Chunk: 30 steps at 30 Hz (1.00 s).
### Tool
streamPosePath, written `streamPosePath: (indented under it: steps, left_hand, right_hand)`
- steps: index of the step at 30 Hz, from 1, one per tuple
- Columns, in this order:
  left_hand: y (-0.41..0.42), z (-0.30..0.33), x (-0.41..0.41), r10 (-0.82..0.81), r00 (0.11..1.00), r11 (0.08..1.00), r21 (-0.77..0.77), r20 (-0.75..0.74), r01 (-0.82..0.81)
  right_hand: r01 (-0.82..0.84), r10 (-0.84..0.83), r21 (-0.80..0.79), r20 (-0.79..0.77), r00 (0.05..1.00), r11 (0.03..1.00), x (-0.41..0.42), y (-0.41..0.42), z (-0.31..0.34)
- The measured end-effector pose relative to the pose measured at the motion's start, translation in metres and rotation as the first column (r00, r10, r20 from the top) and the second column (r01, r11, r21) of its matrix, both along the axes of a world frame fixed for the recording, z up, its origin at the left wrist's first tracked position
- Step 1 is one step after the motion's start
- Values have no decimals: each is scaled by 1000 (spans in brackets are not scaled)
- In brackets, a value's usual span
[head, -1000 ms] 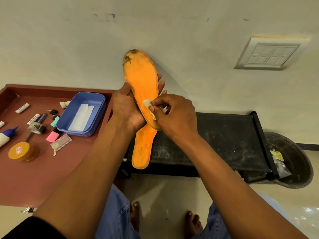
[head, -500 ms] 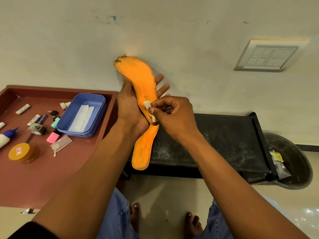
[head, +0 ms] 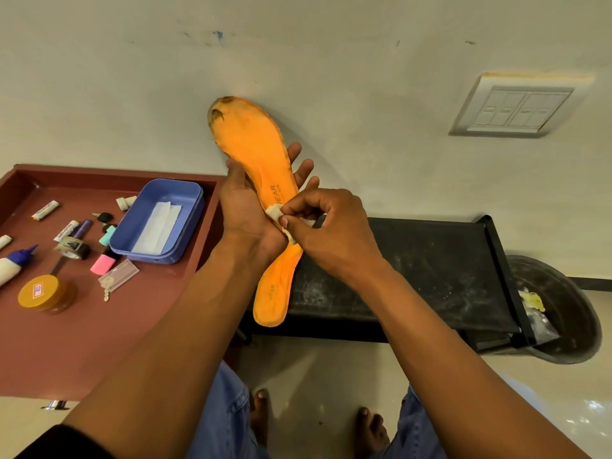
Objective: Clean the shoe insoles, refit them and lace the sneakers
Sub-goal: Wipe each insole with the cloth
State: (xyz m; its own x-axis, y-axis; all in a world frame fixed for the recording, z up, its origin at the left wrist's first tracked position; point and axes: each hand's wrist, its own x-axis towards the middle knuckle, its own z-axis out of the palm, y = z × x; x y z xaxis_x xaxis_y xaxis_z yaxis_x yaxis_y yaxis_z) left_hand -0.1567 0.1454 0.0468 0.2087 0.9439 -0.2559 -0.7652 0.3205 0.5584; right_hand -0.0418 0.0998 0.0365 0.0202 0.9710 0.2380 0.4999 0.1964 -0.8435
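Since half a second ago, the orange insole [head: 255, 154] has tipped more upright, its worn toe raised toward the wall. Left hand [head: 243, 210] grips its middle; right hand [head: 326, 226] pinches a small white wipe [head: 276, 215] against it. Left of the insole, the red desk [head: 66, 342] holds a blue tray [head: 159, 223], an orange jar [head: 41, 293] and a pink eraser [head: 102, 264]. Right of it stands a black bin [head: 563, 309].

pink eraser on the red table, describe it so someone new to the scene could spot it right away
Start at the red-brown table on the left and find the blue plastic box. Just left of its near corner lies the pink eraser, a small slanted block and the only pink thing among the tubes, keys and orange-lidded jar.
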Motion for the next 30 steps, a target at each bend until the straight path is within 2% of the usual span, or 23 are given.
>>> streamPosePath:
  steps: [5,7,11,15,18,21,24,27,30]
  left_hand:
    - [-19,-4,24,-56,994,997,-50,-92,52]
    - [-22,-6,30,-73,992,995,-69,-101,66]
    - [-19,-7,29,-78,993,995,-73,-93,71]
    - [-9,-8,19,-49,996,996,-80,-73,43]
    - [0,-8,8,-28,1000,998,-52,-3,28]
    - [2,-6,6,-50,998,998,-48,30,52]
    - [2,-7,7,-24,998,999,-42,51,26]
    - [1,-8,8,-34,997,999,-25,64,36]
    - [1,-14,10,-97,993,995,-16,74,98]
  right_hand:
    - [253,-288,207,162,944,945,-4,6,-8]
    - [297,-341,231,184,922,927,0,11,-9]
    - [225,-234,90,94,968,970,10,16,-7]
    - [-4,3,-74,-9,1000,997,13,15,-1]
    - [-144,144,-103,-11,990,984,17,10,5]
    - [-160,164,-124,26,986,979,20,6,10]
    - [-51,62,-68,170,984,996,19,4,6]
    - [97,-116,73,343,932,993,16,4,-1]
    - [215,-295,232,404,866,949,15,8,-4]
